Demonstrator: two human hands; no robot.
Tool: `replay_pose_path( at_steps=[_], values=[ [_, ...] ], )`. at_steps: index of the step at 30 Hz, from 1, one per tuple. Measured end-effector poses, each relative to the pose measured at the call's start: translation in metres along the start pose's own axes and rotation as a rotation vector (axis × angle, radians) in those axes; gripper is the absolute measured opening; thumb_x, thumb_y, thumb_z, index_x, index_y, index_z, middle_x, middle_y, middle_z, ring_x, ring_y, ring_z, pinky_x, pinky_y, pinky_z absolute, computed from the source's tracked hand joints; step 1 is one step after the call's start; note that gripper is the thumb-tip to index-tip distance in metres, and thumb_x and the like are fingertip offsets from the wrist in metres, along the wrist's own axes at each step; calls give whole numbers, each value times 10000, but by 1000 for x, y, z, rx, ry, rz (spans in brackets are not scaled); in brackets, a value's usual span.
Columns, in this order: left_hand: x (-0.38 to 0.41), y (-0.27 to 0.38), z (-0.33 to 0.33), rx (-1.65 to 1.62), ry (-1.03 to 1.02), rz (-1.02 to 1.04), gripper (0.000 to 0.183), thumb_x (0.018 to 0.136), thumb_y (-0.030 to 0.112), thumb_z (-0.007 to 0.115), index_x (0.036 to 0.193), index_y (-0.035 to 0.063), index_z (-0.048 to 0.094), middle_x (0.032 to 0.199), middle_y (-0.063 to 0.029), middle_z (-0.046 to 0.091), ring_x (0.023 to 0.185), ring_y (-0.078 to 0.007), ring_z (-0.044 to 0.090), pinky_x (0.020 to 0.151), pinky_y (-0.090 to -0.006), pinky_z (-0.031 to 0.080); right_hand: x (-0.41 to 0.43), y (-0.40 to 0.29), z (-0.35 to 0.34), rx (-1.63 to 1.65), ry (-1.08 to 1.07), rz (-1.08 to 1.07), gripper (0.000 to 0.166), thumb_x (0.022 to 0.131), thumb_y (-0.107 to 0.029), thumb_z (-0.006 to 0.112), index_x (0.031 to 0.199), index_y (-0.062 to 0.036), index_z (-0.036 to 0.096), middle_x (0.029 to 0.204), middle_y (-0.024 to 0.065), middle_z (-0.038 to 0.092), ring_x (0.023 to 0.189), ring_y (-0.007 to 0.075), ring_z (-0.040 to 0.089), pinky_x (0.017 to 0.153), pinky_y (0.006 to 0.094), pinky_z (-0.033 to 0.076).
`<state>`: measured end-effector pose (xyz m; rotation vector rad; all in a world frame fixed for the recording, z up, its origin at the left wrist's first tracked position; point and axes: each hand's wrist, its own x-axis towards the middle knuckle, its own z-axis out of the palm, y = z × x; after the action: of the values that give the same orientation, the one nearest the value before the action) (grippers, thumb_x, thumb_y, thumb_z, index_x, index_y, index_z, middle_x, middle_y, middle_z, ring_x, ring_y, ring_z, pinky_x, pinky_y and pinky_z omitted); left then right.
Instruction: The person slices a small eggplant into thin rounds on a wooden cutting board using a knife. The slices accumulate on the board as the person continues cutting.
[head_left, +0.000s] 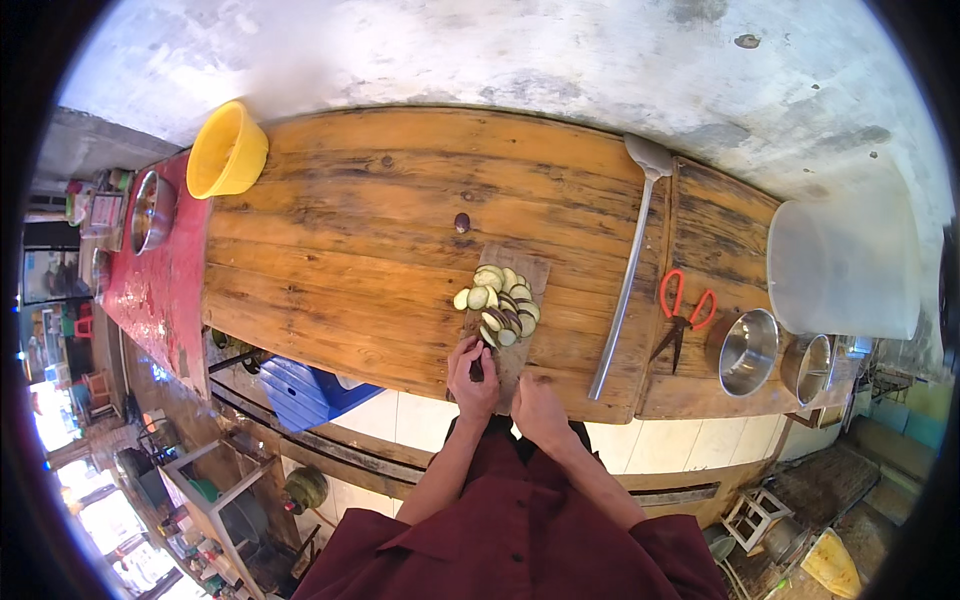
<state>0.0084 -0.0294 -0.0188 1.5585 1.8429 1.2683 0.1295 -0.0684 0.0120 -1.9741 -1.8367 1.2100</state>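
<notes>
Sliced eggplant (510, 300), pale rounds with dark purple skin, lies heaped on a narrow wooden cutting board (517, 259) at the front of the wooden table. A few rounds overhang the board's left edge. My left hand (474, 382) grips a dark piece of eggplant (477, 370) at the near left of the board, just below the heap. Curled at the board's near right edge is my right hand (538, 409); its fingers face away from view, and whether it holds anything is hidden. A dark eggplant end (462, 222) sits on the table beyond the board.
A long-handled metal spatula (634, 255) lies to the right, then scissors with red handles (682, 315), steel bowls (748, 352) and a translucent plastic tub (844, 270). A yellow tub (229, 154) stands far left by a red tabletop (176, 292). The wall (480, 60) borders the table's back.
</notes>
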Motion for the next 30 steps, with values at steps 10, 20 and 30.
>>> replay_pose_path(
  at_steps=[10,20,30],
  values=[
    [-1,-7,5,-37,43,1,87,818,-36,675,888,-17,627,1000,-191,657,900,-323,648,788,-387,513,7,-16,-4,-21,-67,12,201,898,-144,495,998,31,490,677,280,619,660,463,639,598,560,513],
    [1,-12,8,14,54,74,109,794,-55,686,859,-8,613,942,-171,671,829,-316,657,725,-371,524,20,-19,-5,-42,-104,15,217,873,-101,493,1029,50,492,721,293,631,702,464,645,641,562,512],
    [1,-15,10,12,63,93,118,787,-73,684,856,-13,610,901,-178,657,811,-317,645,725,-381,519,24,-22,-6,49,-60,-18,201,861,-72,496,991,82,489,724,332,599,720,503,612,643,576,487]
  ],
)
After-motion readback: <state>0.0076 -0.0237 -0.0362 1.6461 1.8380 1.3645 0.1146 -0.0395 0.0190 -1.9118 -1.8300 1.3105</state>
